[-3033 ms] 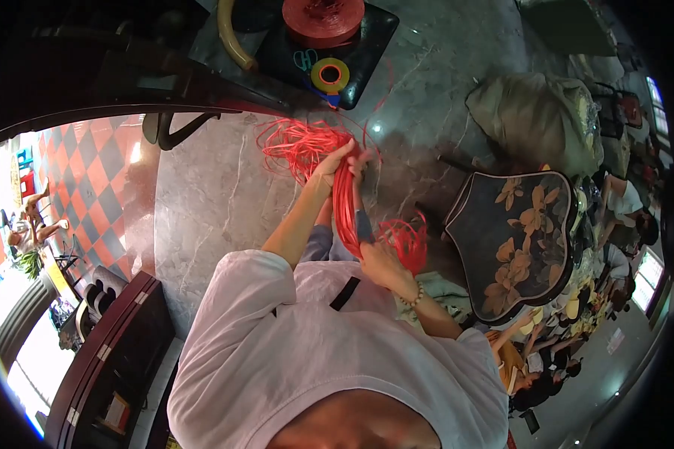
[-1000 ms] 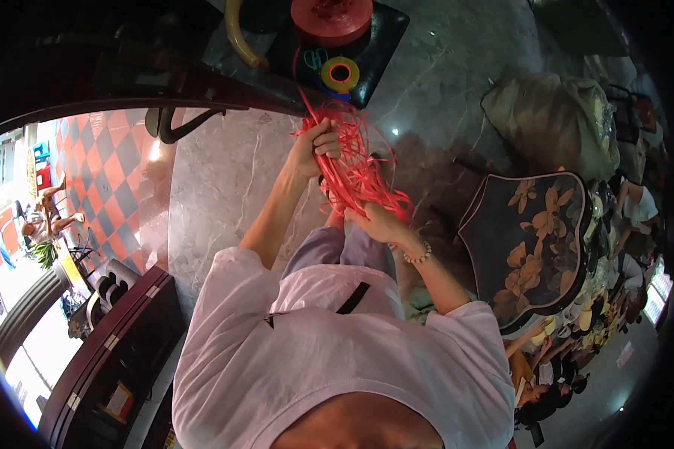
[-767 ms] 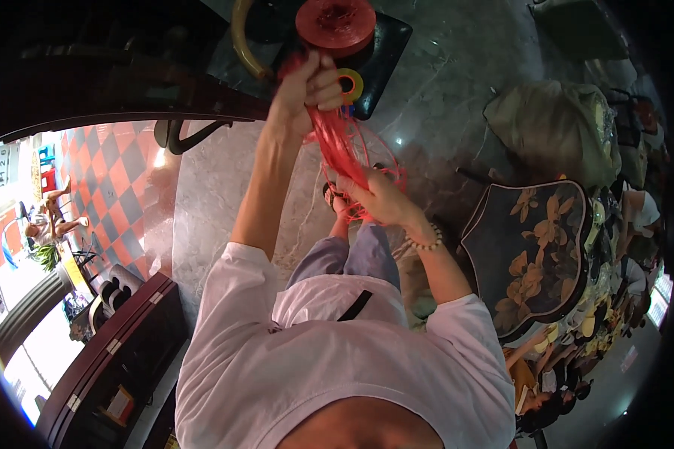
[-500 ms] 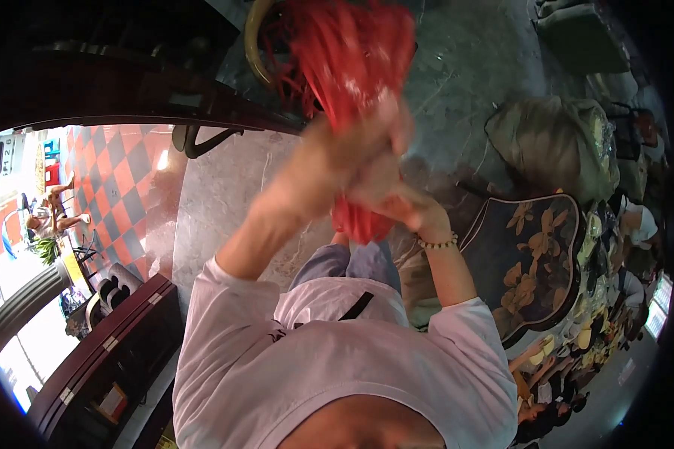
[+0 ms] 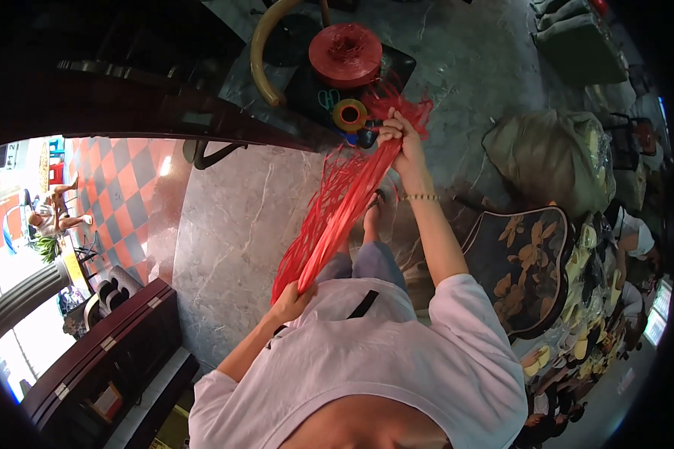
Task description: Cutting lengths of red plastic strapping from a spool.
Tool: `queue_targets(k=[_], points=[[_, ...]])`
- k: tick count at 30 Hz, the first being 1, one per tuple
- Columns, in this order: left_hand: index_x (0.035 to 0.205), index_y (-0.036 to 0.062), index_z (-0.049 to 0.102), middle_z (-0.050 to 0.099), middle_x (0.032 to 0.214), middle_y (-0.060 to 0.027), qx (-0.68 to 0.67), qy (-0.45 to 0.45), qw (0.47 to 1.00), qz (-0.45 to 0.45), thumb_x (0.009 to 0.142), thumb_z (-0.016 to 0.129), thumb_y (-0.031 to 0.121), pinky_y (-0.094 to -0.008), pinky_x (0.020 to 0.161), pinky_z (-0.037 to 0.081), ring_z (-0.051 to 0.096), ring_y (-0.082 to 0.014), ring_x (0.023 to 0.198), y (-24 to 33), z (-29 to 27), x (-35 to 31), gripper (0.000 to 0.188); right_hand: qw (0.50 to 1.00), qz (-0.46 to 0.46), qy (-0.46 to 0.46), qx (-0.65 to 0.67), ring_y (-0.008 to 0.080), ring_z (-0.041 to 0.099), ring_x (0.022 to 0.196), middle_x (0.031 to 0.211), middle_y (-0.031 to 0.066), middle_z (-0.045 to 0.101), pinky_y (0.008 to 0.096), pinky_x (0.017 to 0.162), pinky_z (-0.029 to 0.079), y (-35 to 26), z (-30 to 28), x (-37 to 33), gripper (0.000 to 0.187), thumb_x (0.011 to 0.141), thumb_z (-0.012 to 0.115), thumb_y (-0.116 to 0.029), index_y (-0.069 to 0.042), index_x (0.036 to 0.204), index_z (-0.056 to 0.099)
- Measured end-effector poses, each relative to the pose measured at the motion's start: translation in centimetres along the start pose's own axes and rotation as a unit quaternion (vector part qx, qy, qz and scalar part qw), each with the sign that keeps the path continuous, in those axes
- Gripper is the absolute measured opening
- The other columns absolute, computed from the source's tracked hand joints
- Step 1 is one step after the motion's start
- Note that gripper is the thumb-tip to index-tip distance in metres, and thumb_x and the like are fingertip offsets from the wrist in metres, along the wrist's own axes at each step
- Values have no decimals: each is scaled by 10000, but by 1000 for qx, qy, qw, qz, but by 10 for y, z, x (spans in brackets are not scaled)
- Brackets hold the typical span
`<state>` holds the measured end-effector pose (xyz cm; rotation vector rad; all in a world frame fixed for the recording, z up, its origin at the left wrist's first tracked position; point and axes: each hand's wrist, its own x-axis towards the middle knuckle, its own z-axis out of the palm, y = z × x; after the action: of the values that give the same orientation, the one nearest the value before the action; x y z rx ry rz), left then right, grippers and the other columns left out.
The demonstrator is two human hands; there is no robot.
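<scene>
A long bundle of red plastic strands (image 5: 342,215) stretches diagonally in front of my body. My right hand (image 5: 406,146) is wrapped round its far end, where frayed tips stick out past the fingers. Near my waist, my left hand (image 5: 293,303) grips the close end. Loose strands droop from the left side of the bundle. Just beyond my right hand, a roll of red plastic twine (image 5: 324,63) lies on a black seat (image 5: 401,69), with a yellow-edged tape roll (image 5: 338,116) and teal scissor-like handles (image 5: 326,98) by it.
A curved wooden armrest (image 5: 260,56) rises left of the black seat. Dark wooden furniture (image 5: 127,97) fills the far left. At right stand a flower-patterned chair back (image 5: 528,262) and a covered grey-green heap (image 5: 550,153). A person (image 5: 49,218) sits outside on the left.
My hands were close together, blurred, on the bunched strands high in front of me. Now they are apart, the left drawn back toward my waist, the bundle stretched between them. The twine roll now shows.
</scene>
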<state>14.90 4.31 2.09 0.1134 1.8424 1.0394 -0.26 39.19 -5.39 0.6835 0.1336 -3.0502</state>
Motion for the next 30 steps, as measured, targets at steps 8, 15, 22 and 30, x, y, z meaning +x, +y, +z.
queue_targets(k=[8, 15, 22, 30], points=[[972, 1, 552, 602, 783, -168, 61, 57, 996, -32, 841, 471, 54, -368, 682, 457, 594, -284, 734, -101, 1, -49, 163, 993, -34, 90, -62, 59, 408, 532, 620, -67, 422, 223, 567, 392, -20, -48, 30, 80, 898, 588, -161, -108, 954, 566], [1139, 25, 516, 613, 816, -264, 230, 152, 957, -94, 790, 524, 55, -508, 663, 461, 599, -449, 786, -202, -18, -75, 350, 996, -5, 42, -73, 50, 365, 503, 584, -75, 380, 220, 516, 349, -31, -40, 23, 106, 916, 561, -219, -114, 915, 547], [1360, -11, 310, 474, 1262, -226, 553, 17, 829, -76, 525, 834, 428, -507, 953, 381, 463, -417, 1157, -220, -105, -20, 1079, 969, 72, 11, -238, 29, 261, 412, 533, -81, 317, 202, 385, 201, 40, -36, -16, 224, 947, 501, -289, -117, 804, 503], [1235, -37, 451, 531, 1204, -142, -117, -25, 984, 130, 754, 749, 366, -362, 938, 413, 502, -207, 1122, -6, -58, 183, 695, 882, -14, 27, -471, 57, 464, 582, 662, -27, 498, 235, 504, 376, 121, -59, -41, 207, 948, 487, -214, -37, 853, 538]])
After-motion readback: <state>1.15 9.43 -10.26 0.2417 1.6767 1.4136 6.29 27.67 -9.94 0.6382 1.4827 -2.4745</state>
